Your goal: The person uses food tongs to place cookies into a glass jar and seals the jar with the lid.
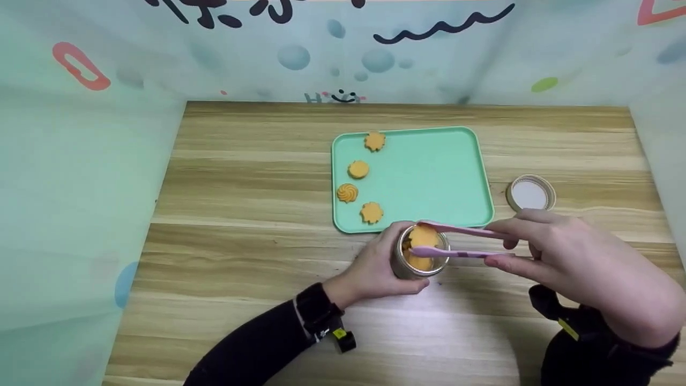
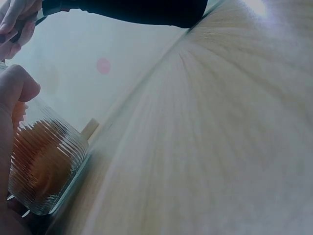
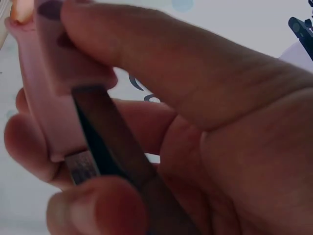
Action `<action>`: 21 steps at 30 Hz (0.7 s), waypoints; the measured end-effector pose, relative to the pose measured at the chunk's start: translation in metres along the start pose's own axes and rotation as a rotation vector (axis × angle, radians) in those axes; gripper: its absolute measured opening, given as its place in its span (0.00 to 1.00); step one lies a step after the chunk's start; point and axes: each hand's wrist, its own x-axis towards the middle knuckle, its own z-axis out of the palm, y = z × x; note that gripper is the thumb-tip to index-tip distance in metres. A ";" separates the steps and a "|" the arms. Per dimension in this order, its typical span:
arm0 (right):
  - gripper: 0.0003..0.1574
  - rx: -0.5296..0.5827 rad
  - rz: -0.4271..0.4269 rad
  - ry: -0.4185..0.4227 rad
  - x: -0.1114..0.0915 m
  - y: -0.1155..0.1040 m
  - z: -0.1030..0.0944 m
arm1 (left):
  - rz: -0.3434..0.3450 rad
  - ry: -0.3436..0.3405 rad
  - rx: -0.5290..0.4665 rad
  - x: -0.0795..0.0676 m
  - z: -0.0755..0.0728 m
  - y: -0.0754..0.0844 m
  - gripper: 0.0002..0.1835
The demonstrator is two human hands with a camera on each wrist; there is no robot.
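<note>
My left hand point(image 1: 375, 271) grips a ribbed glass jar point(image 1: 399, 262), its mouth facing up. Through the ribbed wall in the left wrist view, cookies point(image 2: 46, 161) show inside the jar. My right hand point(image 1: 557, 249) holds pink tongs point(image 1: 466, 254) with metal arms, thumb and fingers pressing on both sides. The tong tips reach over the jar's mouth, on either side of a flower-shaped cookie point(image 1: 423, 236) at the opening. Whether the tips bear on that cookie, I cannot tell. In the right wrist view the tongs point(image 3: 54, 93) lie between thumb and fingers.
A mint-green tray point(image 1: 429, 177) lies behind the jar. Along its left side sit several cookies, among them a swirled cookie point(image 1: 347, 193) and a round cookie point(image 1: 358, 169). The jar's lid point(image 1: 530, 193) rests on the wooden table point(image 1: 241, 214), right of the tray.
</note>
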 end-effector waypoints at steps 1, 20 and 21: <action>0.19 -0.004 0.002 0.000 0.000 0.000 0.000 | 0.004 0.002 -0.002 0.000 0.000 0.000 0.53; 0.19 0.004 0.012 -0.082 0.003 -0.001 0.005 | 0.041 0.012 -0.023 0.001 0.002 -0.003 0.53; 0.19 0.004 0.012 -0.083 0.003 -0.001 0.005 | 0.042 0.013 -0.024 0.001 0.002 -0.002 0.53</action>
